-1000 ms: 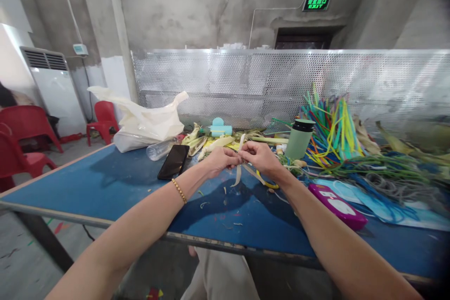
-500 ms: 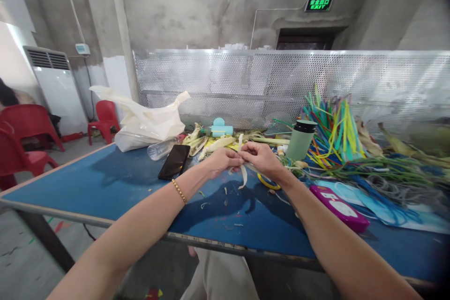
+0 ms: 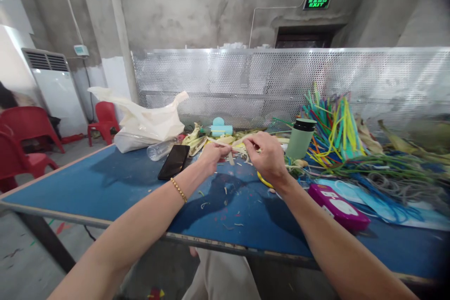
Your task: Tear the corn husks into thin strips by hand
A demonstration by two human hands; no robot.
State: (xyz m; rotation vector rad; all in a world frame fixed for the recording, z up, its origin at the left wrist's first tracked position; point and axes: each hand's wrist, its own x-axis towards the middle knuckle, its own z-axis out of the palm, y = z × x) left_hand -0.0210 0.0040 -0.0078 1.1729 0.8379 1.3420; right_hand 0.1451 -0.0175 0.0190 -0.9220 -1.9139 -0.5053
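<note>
Left grip (image 3: 215,154) on pale strip (image 3: 231,158), partly hidden

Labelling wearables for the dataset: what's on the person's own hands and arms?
Gold-coloured beaded bracelet on the left wrist. Left hand and right hand are bare, no gloves. No sleeves show on either forearm; no watch, cables or markings visible.

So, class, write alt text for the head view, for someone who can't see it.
A person's left hand pinches a pale strip above a blue table, the right hand close beside it. Nearby are a phone, white bag, green flask and coloured strips.
</note>
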